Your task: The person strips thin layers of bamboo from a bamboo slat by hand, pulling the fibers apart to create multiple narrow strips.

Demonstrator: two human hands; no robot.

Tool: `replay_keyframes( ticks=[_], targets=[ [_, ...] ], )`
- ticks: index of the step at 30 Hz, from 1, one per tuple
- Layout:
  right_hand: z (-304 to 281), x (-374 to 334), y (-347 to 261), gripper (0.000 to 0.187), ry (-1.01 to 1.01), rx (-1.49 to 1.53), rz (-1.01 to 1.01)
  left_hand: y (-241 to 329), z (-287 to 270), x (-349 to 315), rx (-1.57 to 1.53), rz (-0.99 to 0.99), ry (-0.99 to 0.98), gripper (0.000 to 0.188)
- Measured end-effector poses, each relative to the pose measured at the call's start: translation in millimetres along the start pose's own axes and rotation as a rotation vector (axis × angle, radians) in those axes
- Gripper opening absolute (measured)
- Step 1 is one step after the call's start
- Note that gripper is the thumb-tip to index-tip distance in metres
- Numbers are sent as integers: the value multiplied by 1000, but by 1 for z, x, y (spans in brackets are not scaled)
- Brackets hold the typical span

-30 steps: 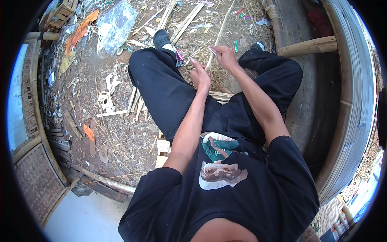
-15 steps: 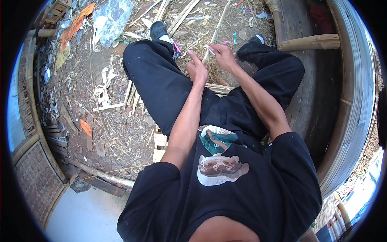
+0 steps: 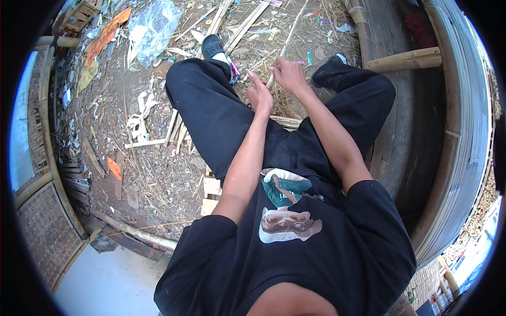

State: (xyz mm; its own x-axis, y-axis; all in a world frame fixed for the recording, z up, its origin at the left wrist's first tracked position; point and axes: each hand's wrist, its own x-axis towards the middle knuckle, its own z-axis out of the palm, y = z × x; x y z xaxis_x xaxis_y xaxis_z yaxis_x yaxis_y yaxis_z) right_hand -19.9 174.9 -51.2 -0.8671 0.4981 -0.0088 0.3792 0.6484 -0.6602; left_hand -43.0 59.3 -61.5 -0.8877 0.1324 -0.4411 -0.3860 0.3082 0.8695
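Between my knees, my left hand (image 3: 260,97) is closed round the near end of a long, pale bamboo strip (image 3: 293,31), its thumb side pointing forward. The strip runs away from me, slanting to the far right over the littered ground. Just right of it and slightly farther out, my right hand (image 3: 289,75) is closed against the strip. Its fingers hide whatever they hold; a short white piece showed there earlier. My black trouser legs (image 3: 211,108) spread on both sides of the hands.
Split bamboo pieces (image 3: 247,26) lie beyond my left foot, and more (image 3: 174,126) beside my left leg. Clear plastic sheeting (image 3: 155,31) and orange scraps (image 3: 108,39) litter the ground at left. A wooden bench with a bamboo crossbar (image 3: 405,59) stands close on my right.
My right hand has turned and closed in on the strip, so the white piece at its fingers is now hidden. My left hand keeps its hold. The whole view has shifted slightly.
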Motion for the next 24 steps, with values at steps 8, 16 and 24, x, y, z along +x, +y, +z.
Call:
replay_keyframes(
  ticks=[8,16,24],
  targets=[
    [5,-12,1,13,70,186,-47,5,3,-2,31,-11,9,81],
    [-30,-14,3,21,86,389,168,-8,-2,9,-71,-121,-56,87],
    [-19,7,38,23,-124,378,360,-12,-1,13,-144,-158,-135,88]
  ],
)
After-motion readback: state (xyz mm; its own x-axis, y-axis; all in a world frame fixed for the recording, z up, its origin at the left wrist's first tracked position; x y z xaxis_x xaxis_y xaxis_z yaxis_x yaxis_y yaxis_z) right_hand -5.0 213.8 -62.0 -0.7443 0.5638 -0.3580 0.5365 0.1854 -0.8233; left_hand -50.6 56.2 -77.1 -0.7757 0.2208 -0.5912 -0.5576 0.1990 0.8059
